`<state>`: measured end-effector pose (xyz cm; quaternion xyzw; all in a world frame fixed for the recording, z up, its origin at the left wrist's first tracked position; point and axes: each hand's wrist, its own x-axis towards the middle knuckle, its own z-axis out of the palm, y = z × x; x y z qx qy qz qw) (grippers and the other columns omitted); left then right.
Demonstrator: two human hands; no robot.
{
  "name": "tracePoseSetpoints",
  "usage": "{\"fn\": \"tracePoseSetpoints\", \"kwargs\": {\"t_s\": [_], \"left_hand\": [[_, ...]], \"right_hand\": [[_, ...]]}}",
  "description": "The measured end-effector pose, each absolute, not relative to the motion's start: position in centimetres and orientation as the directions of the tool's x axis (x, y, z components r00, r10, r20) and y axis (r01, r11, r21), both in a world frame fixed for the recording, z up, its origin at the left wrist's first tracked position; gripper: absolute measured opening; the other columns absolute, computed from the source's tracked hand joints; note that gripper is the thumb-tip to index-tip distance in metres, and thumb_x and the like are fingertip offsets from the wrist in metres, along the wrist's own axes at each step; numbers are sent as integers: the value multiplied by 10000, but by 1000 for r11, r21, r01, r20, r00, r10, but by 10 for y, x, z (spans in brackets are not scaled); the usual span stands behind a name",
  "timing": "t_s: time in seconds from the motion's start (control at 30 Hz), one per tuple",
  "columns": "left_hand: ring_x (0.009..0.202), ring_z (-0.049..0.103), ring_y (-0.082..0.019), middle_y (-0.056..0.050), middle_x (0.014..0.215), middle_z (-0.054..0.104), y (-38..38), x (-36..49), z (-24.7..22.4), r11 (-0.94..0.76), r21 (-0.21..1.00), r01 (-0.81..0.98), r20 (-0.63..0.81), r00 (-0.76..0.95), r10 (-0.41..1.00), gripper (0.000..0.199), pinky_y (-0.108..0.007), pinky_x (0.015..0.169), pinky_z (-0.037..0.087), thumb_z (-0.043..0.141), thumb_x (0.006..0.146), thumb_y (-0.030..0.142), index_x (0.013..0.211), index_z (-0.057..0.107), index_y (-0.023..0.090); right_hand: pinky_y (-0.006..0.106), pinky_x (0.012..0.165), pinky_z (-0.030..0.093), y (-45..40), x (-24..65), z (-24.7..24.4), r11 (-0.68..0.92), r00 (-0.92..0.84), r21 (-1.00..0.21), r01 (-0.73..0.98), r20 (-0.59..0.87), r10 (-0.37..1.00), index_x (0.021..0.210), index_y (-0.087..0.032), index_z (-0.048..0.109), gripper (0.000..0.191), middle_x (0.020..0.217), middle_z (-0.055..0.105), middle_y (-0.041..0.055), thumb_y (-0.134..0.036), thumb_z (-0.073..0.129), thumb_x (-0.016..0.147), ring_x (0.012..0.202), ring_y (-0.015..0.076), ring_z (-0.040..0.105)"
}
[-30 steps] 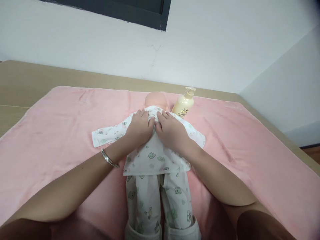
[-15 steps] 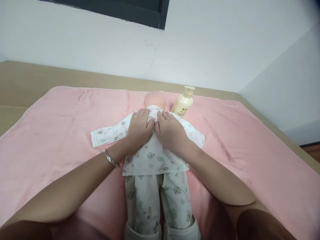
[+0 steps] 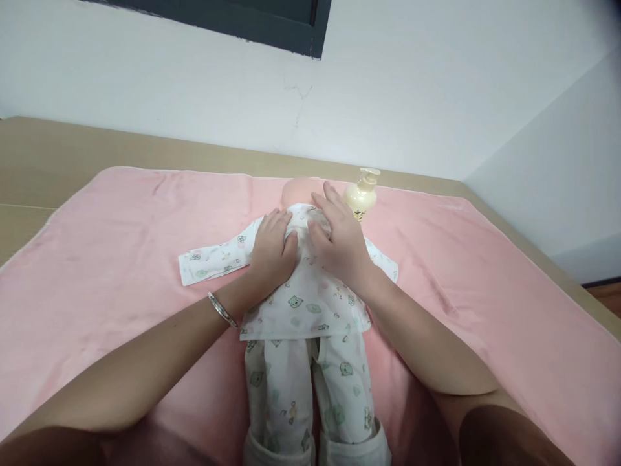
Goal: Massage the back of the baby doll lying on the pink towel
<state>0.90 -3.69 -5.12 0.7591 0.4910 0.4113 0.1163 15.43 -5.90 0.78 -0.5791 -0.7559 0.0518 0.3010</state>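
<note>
A baby doll [image 3: 305, 301] in a white printed top and matching trousers lies face down, its bald head away from me and its sleeves spread. Flat on the left side of its upper back rests my left hand [image 3: 274, 249], fingers stretched out, a silver bangle on the wrist. My right hand [image 3: 342, 239] is open over the right shoulder, its fingers raised and apart near the doll's head; whether its palm edge touches the cloth I cannot tell. Just beyond those fingers is a pale yellow pump bottle [image 3: 361, 194], partly hidden by them.
Under the doll spreads a pink blanket [image 3: 121, 323] on a wooden surface [image 3: 58, 145]. A white wall [image 3: 218, 84] rises behind it, with a dark frame [image 3: 291, 29] at the top. Another wall stands at the right.
My right hand has lifted its fingers from the doll's back and shifted slightly right, apart from the left thumb. My left hand has stayed nearly in place.
</note>
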Motion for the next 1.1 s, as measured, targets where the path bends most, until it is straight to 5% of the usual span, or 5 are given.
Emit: {"fn": "tracePoseSetpoints", "kwargs": {"t_s": [0.2, 0.33, 0.9, 1.1], "left_hand": [[1337, 500, -264, -156, 1402, 575, -36, 9, -53, -485, 601, 636, 510, 162, 845, 481, -497, 1199, 358, 305, 967, 311, 1331, 536, 98], [1289, 532, -267, -147, 1362, 603, -35, 9, -54, -495, 603, 626, 521, 161, 838, 457, -506, 1168, 390, 326, 953, 311, 1299, 557, 122], [1286, 537, -250, -135, 1359, 612, -35, 9, -54, -484, 607, 631, 508, 161, 846, 466, -467, 1162, 401, 329, 932, 292, 1289, 571, 115], [1303, 528, -243, -122, 1371, 604, -36, 8, -52, -482, 609, 630, 504, 161, 849, 459, -459, 1167, 400, 339, 926, 287, 1296, 565, 135]], "right_hand": [[530, 1234, 278, -61, 145, -5, 371, -291, -314, 874, 272, 917, 1394, -81, 541, 518, 1534, 460, 165, -220, 338, 938, 1485, 302, 347], [474, 1215, 333, -62, 146, -5, 394, -283, -339, 854, 332, 900, 1362, -115, 577, 504, 1535, 467, 133, -208, 347, 923, 1465, 259, 386], [542, 1214, 291, -57, 149, -5, 370, -281, -330, 869, 287, 916, 1365, -87, 561, 505, 1525, 466, 175, -245, 358, 931, 1461, 322, 375], [501, 1222, 296, -60, 150, 1, 345, -184, -369, 863, 407, 895, 1393, -86, 523, 513, 1576, 397, 161, -215, 360, 924, 1495, 280, 326]]}}
